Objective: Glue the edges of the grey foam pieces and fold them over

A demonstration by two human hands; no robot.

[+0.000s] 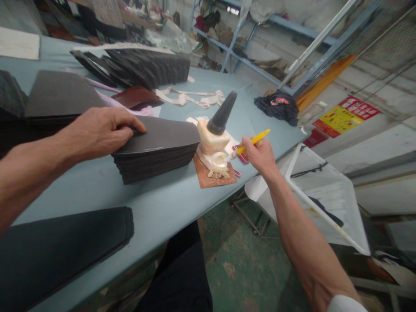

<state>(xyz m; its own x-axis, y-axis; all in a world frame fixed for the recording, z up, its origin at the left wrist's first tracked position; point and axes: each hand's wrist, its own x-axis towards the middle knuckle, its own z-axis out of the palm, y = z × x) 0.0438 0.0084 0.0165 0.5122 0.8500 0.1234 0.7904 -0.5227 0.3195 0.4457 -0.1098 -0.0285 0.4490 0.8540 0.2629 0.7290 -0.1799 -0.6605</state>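
My left hand (108, 128) rests on the top of a thick stack of dark grey sheets (162, 134). Its index finger reaches onto the top sheet, thumb apart from it and the other fingers partly curled beneath. Between the fingers of my right hand (258, 151) is a brush with a yellow handle (261, 135). The brush's pale-coated end dips into the opening of a whitish, glue-crusted container (214, 160), just right of the stack. A black cone-shaped piece (222, 113) stands tilted on top of that container. Under it lies a brown board (208, 180) with crumbly residue.
More dark sheets stand behind in a fanned row (149, 67) and a stack (61, 93) at left. A dark green-black pile (71, 247) lies near the front edge. White strips (182, 97), dark cloth (277, 106) and a white-lined cart (328, 195) are further right. Another person (107, 17) is behind.
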